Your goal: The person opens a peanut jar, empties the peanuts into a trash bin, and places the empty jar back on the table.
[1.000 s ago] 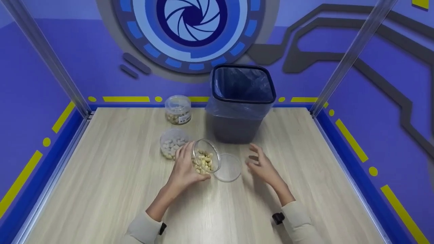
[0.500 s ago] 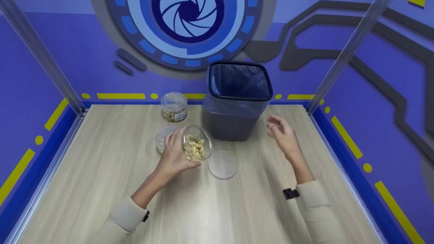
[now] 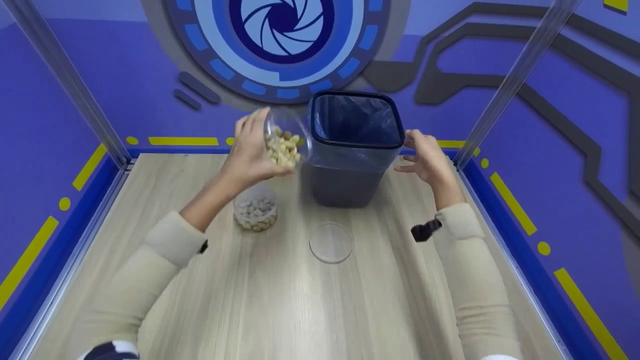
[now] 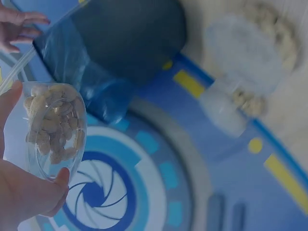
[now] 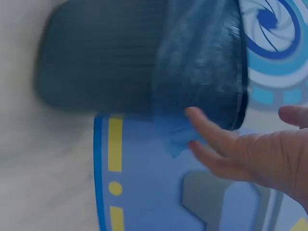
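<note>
Currently the open jar of peanuts (image 3: 283, 142) is held up off the bench, tipped on its side, in the left hand (image 3: 252, 150). Fingers and thumb wrap round its clear wall; the left-wrist view confirms the hold, nuts piled against the lower side of the jar (image 4: 52, 127).

Key relation: the jar's long axis lies roughly level, mouth facing 3 o'clock toward the bin (image 3: 356, 145), which stands just beside it. The jar's mouth is near the bin's left rim, about level with it and not yet over the opening, as far as I can judge from the head view. The left hand is the one carrying; the bin lies at 3 o'clock from that grip.

Right hand (image 3: 427, 160) sits at the bin's opposite side, at 3 o'clock from it, fingers spread and relaxed, holding nothing. From the right-wrist view its fingertips (image 5: 204, 126) are close to the blue liner (image 5: 202, 72); I cannot tell whether they touch it.

Elsewhere on the bench (image 3: 280, 300): a loose clear lid (image 3: 331, 242) at 6 o'clock from the bin, lying flat. A second jar of pale nuts (image 3: 255, 209) stands upright at 9 o'clock from the lid, below the left forearm.
</note>
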A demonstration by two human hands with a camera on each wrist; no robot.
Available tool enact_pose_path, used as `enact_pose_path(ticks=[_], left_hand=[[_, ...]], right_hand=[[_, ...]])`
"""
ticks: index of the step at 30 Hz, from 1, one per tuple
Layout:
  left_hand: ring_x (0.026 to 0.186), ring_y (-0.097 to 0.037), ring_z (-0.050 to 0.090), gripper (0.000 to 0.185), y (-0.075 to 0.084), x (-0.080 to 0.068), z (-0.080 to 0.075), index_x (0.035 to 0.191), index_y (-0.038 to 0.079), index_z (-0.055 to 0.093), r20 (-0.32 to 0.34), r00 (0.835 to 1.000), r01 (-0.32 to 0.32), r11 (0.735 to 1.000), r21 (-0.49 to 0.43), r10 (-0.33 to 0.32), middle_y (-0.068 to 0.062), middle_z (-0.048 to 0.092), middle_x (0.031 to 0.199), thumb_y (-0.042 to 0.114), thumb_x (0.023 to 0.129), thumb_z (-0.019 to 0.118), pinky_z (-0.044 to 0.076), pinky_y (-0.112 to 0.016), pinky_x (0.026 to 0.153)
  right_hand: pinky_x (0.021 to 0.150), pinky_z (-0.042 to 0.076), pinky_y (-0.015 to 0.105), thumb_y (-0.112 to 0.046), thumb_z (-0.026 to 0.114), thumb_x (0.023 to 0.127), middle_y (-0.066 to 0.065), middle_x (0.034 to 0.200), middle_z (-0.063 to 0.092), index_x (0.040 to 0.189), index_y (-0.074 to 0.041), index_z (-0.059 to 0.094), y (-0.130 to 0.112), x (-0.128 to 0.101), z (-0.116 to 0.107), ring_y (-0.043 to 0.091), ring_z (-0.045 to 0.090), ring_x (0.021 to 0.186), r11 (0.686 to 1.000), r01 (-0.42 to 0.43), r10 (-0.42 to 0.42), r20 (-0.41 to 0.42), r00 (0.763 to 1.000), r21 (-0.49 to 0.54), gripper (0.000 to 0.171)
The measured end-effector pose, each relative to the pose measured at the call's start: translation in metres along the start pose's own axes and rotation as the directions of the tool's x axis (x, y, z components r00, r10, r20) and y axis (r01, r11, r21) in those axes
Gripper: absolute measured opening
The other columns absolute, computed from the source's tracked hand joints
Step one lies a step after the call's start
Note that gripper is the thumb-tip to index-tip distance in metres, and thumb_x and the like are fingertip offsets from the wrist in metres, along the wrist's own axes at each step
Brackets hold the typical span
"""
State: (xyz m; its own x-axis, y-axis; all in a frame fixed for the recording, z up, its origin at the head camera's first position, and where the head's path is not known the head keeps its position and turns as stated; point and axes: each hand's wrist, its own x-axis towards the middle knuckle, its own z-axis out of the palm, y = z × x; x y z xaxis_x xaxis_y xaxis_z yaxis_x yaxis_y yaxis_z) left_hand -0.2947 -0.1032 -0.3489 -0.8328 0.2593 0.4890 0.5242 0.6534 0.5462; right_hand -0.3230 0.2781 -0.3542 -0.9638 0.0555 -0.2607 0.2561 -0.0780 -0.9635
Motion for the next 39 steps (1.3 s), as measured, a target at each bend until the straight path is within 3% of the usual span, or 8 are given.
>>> enact_pose_path(ticks=[3,9,18,23,29,32,36,39], left_hand=[[0.142,-0.035,0.030,0.127,0.011,0.028,-0.006,0.154,0.001,0.032,0.005,0.999,-0.049,0.999,0.011,0.049,-0.018,0.038,0.155,0.036,0.053,0.101,0.027,-0.046,0.119],[0.146,-0.033,0.025,0.132,0.029,0.064,-0.001,0.158,0.004,0.025,0.107,0.994,-0.040,0.995,0.090,0.030,-0.015,0.032,0.161,0.042,0.055,0.100,0.025,-0.041,0.122],[0.149,-0.031,0.017,0.134,0.043,0.093,0.026,0.162,0.010,0.014,0.210,0.977,-0.077,0.973,0.215,0.031,-0.010,0.021,0.166,0.041,0.062,0.097,0.034,-0.038,0.119],[0.150,-0.034,0.014,0.130,0.042,0.111,0.037,0.163,0.008,0.011,0.255,0.961,-0.194,0.920,0.342,0.108,-0.013,0.018,0.167,0.038,0.068,0.095,0.041,-0.039,0.115],[0.149,-0.040,0.018,0.111,0.037,0.130,0.049,0.161,0.002,0.015,0.249,0.942,-0.325,0.804,0.498,0.226,-0.019,0.022,0.164,0.033,0.080,0.085,0.037,-0.041,0.118],[0.149,-0.041,0.017,0.114,0.035,0.135,0.056,0.161,0.002,0.014,0.269,0.944,-0.306,0.805,0.508,0.189,-0.019,0.021,0.164,0.034,0.079,0.086,0.033,-0.041,0.120],[0.150,-0.040,0.016,0.117,0.034,0.138,0.063,0.161,0.003,0.012,0.270,0.954,-0.251,0.839,0.484,0.130,-0.018,0.021,0.164,0.033,0.076,0.088,0.031,-0.040,0.121],[0.149,-0.041,0.017,0.111,0.034,0.141,0.067,0.161,0.002,0.014,0.265,0.951,-0.277,0.813,0.512,0.158,-0.018,0.023,0.163,0.029,0.080,0.085,0.031,-0.041,0.121]], right_hand=[[0.108,0.040,0.064,-0.025,0.037,0.106,0.016,0.167,0.014,0.160,-0.008,0.020,-0.010,0.011,0.006,0.053,0.011,0.150,0.996,-0.059,0.060,-0.015,0.998,0.071,0.059],[0.109,0.039,0.063,-0.017,0.037,0.108,0.013,0.169,0.001,0.163,-0.017,-0.009,-0.003,0.029,0.014,0.033,0.014,0.154,0.984,-0.106,0.111,-0.034,0.993,0.141,0.072],[0.113,0.033,0.062,-0.024,0.042,0.108,0.021,0.161,0.021,0.163,-0.010,0.009,0.019,0.032,0.003,0.033,0.035,0.146,0.937,-0.083,0.091,-0.007,0.996,0.340,0.065],[0.112,0.031,0.064,-0.024,0.042,0.108,0.023,0.162,0.020,0.164,-0.012,0.002,0.021,0.031,0.007,0.035,0.032,0.148,0.928,-0.063,0.073,-0.013,0.997,0.367,0.069],[0.112,0.031,0.066,-0.023,0.046,0.107,0.022,0.162,0.020,0.164,-0.019,-0.005,0.020,0.031,0.008,0.036,0.030,0.148,0.923,-0.043,0.065,-0.043,0.997,0.383,0.077],[0.112,0.031,0.067,-0.023,0.047,0.107,0.022,0.161,0.023,0.164,-0.018,0.001,0.021,0.031,0.008,0.037,0.031,0.148,0.916,-0.045,0.068,-0.044,0.997,0.398,0.074],[0.112,0.031,0.066,-0.024,0.047,0.107,0.023,0.161,0.024,0.164,-0.016,0.006,0.025,0.031,0.009,0.039,0.031,0.147,0.911,-0.053,0.076,-0.042,0.996,0.408,0.071],[0.112,0.031,0.066,-0.024,0.047,0.107,0.023,0.161,0.024,0.164,-0.016,0.007,0.026,0.031,0.009,0.041,0.030,0.147,0.915,-0.048,0.075,-0.051,0.996,0.401,0.070]])
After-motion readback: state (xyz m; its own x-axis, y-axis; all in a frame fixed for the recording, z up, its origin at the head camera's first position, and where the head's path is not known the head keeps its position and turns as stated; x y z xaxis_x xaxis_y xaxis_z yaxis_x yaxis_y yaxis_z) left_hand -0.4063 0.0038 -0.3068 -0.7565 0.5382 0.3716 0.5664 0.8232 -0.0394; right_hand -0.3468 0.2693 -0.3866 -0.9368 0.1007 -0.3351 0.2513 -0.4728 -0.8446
